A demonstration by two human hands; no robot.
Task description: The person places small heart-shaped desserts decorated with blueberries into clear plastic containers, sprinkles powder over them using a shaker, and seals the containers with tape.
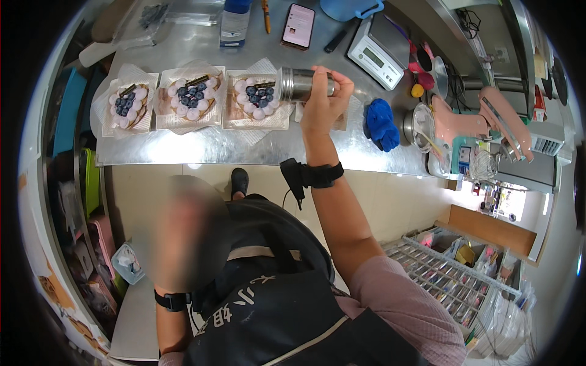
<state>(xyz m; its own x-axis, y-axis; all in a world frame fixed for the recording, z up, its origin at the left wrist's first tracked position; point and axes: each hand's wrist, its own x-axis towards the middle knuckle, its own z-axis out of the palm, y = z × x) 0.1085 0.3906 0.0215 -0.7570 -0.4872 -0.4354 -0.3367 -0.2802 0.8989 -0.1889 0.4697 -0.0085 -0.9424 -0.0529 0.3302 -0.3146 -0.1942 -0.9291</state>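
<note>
My right hand [328, 100] is wrapped round a shiny metal shaker [298, 84], tipped on its side with its end pointing left. That end is just beside a round tart [256, 100] topped with blueberries, pale pink piped dollops and a dark stick. Two similar tarts, one in the middle [194, 97] and one at the far left [127, 108], sit in clear square trays on paper. Another clear tray [340, 122] lies partly hidden beneath my right hand. My left hand [183, 244] is low, near my body, away from the counter; a blur covers its fingers.
On the steel counter [244, 146] are a phone [298, 25], an orange pen [266, 15], a carton [234, 27] and a clear container [140, 18] at the back. To the right are a kitchen scale [375, 61], a blue cloth [383, 125], a metal bowl [421, 125] and a pink stand mixer [458, 119].
</note>
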